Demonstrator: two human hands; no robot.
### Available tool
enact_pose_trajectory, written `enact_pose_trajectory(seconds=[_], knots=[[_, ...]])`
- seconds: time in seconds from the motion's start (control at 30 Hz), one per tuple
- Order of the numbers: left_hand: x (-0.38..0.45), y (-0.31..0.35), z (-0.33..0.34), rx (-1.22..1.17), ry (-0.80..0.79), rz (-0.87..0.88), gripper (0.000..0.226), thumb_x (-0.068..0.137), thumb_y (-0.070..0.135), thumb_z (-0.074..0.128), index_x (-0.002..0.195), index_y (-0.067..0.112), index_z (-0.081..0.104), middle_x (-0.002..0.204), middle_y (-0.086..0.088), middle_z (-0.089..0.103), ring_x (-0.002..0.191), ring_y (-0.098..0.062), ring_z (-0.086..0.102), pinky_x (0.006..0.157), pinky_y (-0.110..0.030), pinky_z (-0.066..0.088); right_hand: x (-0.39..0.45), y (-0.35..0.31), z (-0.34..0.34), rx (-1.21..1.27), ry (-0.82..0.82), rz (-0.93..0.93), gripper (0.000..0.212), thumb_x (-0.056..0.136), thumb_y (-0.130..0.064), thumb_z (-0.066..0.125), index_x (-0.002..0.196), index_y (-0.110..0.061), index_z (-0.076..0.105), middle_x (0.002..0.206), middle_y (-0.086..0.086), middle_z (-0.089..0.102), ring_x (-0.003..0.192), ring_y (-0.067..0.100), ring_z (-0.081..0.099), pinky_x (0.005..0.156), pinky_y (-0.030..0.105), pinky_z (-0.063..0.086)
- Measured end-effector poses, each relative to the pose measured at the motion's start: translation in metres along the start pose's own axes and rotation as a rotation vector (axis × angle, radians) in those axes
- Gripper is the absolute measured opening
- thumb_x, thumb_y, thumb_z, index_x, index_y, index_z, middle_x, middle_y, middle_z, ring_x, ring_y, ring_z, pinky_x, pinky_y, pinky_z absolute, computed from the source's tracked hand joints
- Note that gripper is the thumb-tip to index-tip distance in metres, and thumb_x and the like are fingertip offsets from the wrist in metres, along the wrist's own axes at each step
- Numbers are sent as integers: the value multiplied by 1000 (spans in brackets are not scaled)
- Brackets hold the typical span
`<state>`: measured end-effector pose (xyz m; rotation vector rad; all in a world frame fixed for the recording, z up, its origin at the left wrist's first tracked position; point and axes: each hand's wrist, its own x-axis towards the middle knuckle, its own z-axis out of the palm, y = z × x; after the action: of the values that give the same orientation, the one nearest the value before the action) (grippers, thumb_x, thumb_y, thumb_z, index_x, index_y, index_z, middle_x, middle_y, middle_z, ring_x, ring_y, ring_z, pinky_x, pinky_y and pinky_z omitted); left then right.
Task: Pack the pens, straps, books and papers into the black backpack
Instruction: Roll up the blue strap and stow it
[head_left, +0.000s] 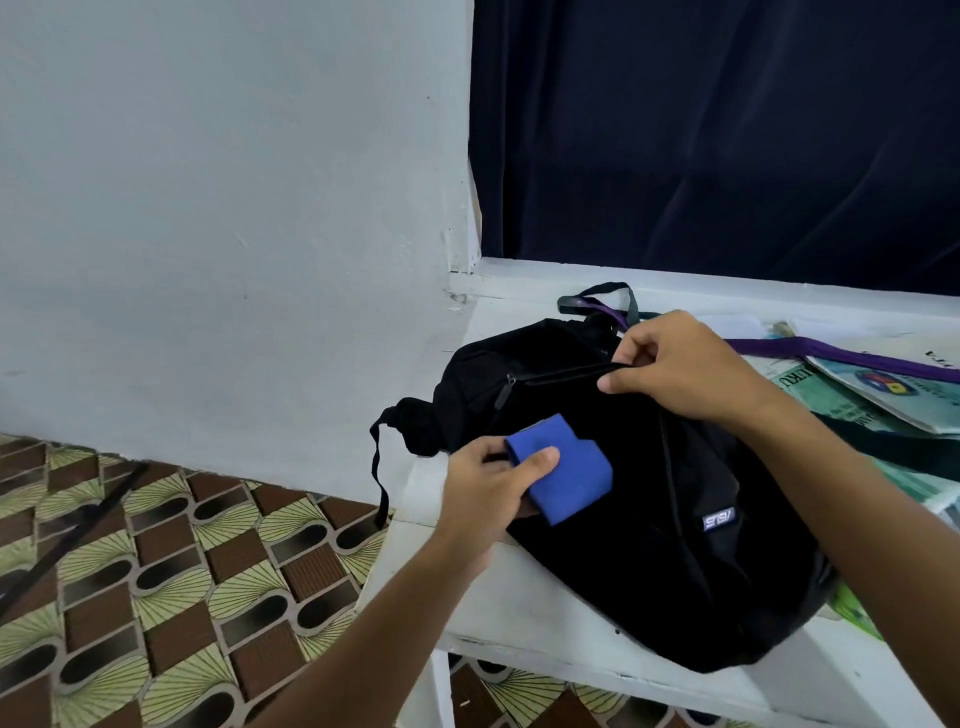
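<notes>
The black backpack (649, 545) lies flat on a white table (519, 613), its top end toward the wall. My left hand (493, 483) grips a folded blue strap (563, 470) just above the backpack's left side, thumb on top. My right hand (685, 364) pinches the edge of the backpack's zipper opening near its top. A purple strap (841, 353) lies across books and papers (883, 395) to the right of the backpack. No pens are in sight.
A white wall stands at the left and a dark blue curtain (727, 130) hangs behind the table. A patterned tiled floor (156, 571) lies below left, with a dark rod (78, 535) slanting across it. A loose backpack strap (379, 467) hangs over the table's left edge.
</notes>
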<state>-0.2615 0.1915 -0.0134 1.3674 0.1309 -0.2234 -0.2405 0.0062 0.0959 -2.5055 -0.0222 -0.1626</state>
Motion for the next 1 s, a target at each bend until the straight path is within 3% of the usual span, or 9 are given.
enact_pose_trajectory(seconds=[0.13, 0.3, 0.4, 0.5, 0.57, 0.67, 0.83, 1.0], knots=[[24, -9, 30, 44, 27, -25, 35, 76, 14, 83, 101, 0, 64, 93, -18, 73, 85, -25, 73, 71, -41, 62, -2, -5, -10, 39, -34, -9, 18, 75, -18, 82, 71, -10, 67, 53, -9, 52, 43, 0, 45, 54, 21, 34], [41, -16, 59, 195, 48, 35, 36, 62, 30, 89, 83, 13, 64, 83, -11, 72, 81, -26, 72, 76, -46, 60, -4, -4, -15, 50, -64, -3, 16, 75, -15, 82, 71, -7, 68, 53, -7, 52, 43, 0, 45, 55, 21, 34], [45, -19, 75, 297, -19, 85, 34, 70, 22, 83, 93, 16, 58, 92, -5, 69, 87, -21, 69, 81, -42, 59, -3, -1, -18, 58, -77, 0, 17, 74, -15, 82, 70, -9, 67, 56, -3, 53, 51, 9, 45, 57, 25, 35], [49, -29, 86, 371, -140, 71, 48, 74, 15, 72, 118, 23, 55, 110, -2, 66, 101, -22, 65, 88, -41, 57, -3, 2, -24, 30, -97, -10, 16, 74, -13, 82, 72, -7, 67, 58, -1, 56, 54, 12, 47, 58, 27, 37], [53, -40, 87, 377, -224, -18, 55, 75, 17, 74, 125, 27, 55, 116, -4, 65, 103, -25, 65, 81, -40, 59, -3, 4, -35, -40, -112, -13, 15, 75, -12, 81, 71, -9, 67, 53, -6, 55, 49, 6, 46, 57, 26, 37], [59, -55, 83, 332, -225, -60, 35, 78, 17, 81, 106, 24, 61, 105, -6, 66, 89, -22, 66, 63, -30, 57, -4, 9, -55, -157, -181, -4, 16, 75, -12, 81, 72, -13, 65, 50, -8, 53, 42, 2, 42, 54, 26, 34], [65, -63, 87, 353, -171, -19, 30, 69, 20, 88, 83, 25, 63, 91, -5, 71, 83, -22, 68, 77, -34, 59, -13, 19, -72, -229, -237, 2, 17, 74, -15, 83, 74, -17, 66, 63, 6, 58, 55, 14, 47, 61, 32, 38], [67, -62, 99, 497, -194, 77, 33, 70, 25, 87, 87, 19, 59, 83, 1, 65, 77, -14, 62, 59, -13, 43, -28, 28, -80, -281, -211, 26, 22, 74, -18, 83, 72, -25, 62, 65, -1, 55, 58, 13, 47, 64, 39, 45]])
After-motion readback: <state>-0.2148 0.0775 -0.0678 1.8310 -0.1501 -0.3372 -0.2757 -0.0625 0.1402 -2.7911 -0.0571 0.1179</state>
